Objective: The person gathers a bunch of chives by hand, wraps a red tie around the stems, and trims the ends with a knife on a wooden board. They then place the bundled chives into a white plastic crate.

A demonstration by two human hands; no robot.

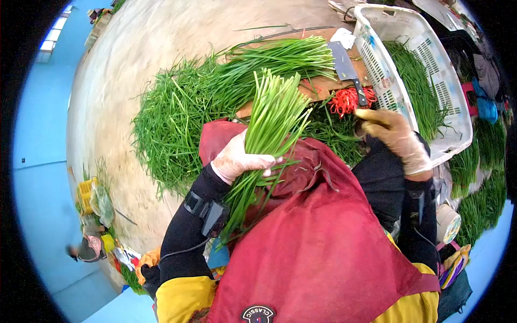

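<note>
We count one heap of green chives, one bunch of green chive stalks clenched in our left hand over our lap, one steel cleaver, one red rubber-band pile, our curled right hand whose grip we cannot tell, and one white plastic basket.

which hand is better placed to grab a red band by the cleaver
Right, likely: the right hand looks free beside the red bands, while the left hand grips the bunch of green stalks.
</note>
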